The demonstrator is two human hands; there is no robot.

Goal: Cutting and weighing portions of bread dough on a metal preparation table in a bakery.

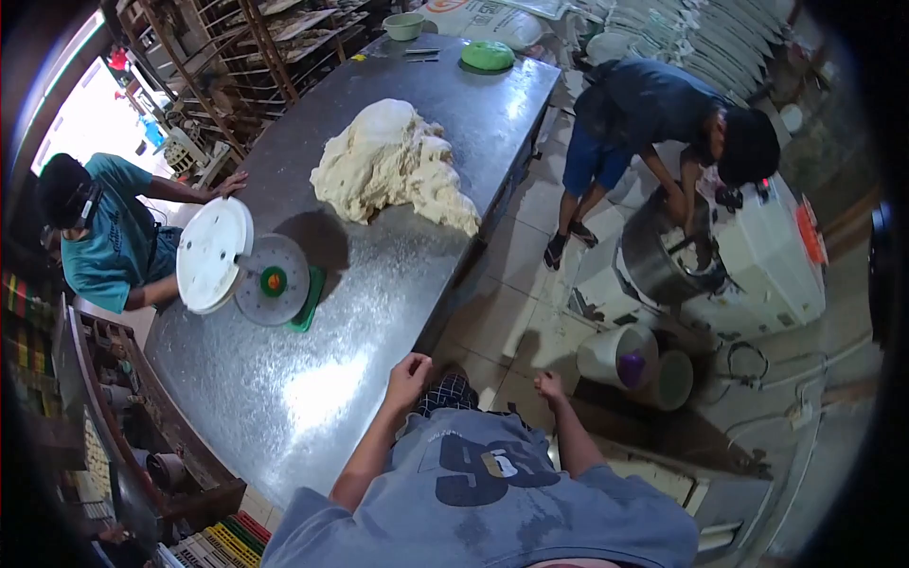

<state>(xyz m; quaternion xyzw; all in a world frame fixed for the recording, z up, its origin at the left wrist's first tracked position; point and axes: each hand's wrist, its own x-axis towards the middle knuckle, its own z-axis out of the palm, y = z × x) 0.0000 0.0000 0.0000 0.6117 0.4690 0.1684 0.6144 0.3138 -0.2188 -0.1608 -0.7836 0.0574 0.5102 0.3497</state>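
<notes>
Fingers (414,364) of left hand (409,377) loosely curled, resting on edge of steel table (312,398), holding nothing. Right hand (549,385) empty, fingers slack and slightly apart, hanging off the table over tiled floor (516,327). Dough mound (393,166) farther up the table, well apart; scale (270,279) between.

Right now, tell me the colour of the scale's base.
Green, on the scale base; head view.
</notes>
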